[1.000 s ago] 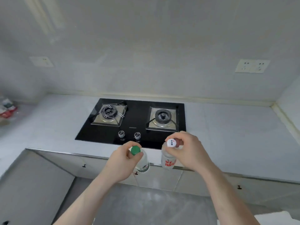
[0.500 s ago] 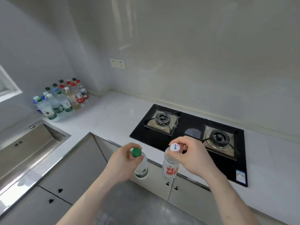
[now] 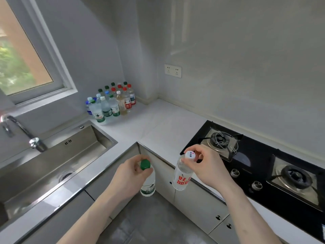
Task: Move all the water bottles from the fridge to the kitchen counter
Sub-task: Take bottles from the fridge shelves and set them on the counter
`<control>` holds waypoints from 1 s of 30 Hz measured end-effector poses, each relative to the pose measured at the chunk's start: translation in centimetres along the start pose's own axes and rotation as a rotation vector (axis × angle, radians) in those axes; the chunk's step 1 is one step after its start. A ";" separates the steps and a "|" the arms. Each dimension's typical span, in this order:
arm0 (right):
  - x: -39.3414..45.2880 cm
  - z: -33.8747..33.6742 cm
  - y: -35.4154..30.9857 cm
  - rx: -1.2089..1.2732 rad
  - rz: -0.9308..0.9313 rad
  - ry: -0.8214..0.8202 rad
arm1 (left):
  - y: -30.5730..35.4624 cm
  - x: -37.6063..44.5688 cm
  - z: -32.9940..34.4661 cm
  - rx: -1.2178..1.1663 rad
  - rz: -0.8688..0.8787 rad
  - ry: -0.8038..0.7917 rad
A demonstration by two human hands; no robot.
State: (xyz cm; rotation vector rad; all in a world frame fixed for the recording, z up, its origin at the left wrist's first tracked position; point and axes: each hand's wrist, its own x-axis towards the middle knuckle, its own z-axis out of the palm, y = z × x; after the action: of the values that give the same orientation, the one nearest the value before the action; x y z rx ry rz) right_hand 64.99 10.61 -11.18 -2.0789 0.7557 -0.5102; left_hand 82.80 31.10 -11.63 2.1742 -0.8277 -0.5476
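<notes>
We had turned left along the kitchen counter (image 3: 163,124); half a second before, the hob (image 3: 255,166) filled the middle of view, and now it sat at the right, with the sink (image 3: 58,155) at the left. A cluster of bottles (image 3: 112,101) stood in the counter's far corner. Our left hand (image 3: 130,175) gripped a green-capped bottle (image 3: 147,180) by its neck. Our right hand (image 3: 207,166) pinched a white-capped bottle (image 3: 182,175) the same way. Both hung upright in front of the cabinet fronts, not yet over the counter. We judged these two were bound for that corner cluster.
</notes>
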 end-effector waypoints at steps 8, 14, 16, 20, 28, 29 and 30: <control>7.4 4.6 -1.9 0.000 -0.023 -0.083 | -3.1 4.1 -4.1 -0.031 -0.081 0.088; 14.8 6.9 -1.8 -0.020 -0.018 -0.148 | -3.9 10.3 -5.6 -0.005 -0.125 0.125; 17.4 7.4 -2.0 -0.025 -0.025 -0.171 | -3.9 12.5 -6.2 -0.024 -0.136 0.135; 23.3 8.4 -1.7 -0.049 -0.034 -0.213 | -4.0 17.9 -7.6 -0.013 -0.155 0.117; 34.1 10.0 -1.1 -0.130 -0.092 -0.264 | -4.7 26.2 -8.7 -0.029 -0.211 0.191; 34.7 10.2 -1.0 -0.133 -0.091 -0.271 | -4.8 26.7 -8.9 -0.029 -0.221 0.193; 36.2 10.6 -1.0 -0.135 -0.091 -0.280 | -5.1 27.8 -9.4 -0.034 -0.231 0.208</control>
State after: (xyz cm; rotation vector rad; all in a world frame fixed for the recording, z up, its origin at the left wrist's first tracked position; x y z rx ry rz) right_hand 98.17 -7.16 -13.29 -2.2580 0.5453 -0.2135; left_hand 109.89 18.78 -12.95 2.2632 -0.4566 -0.4342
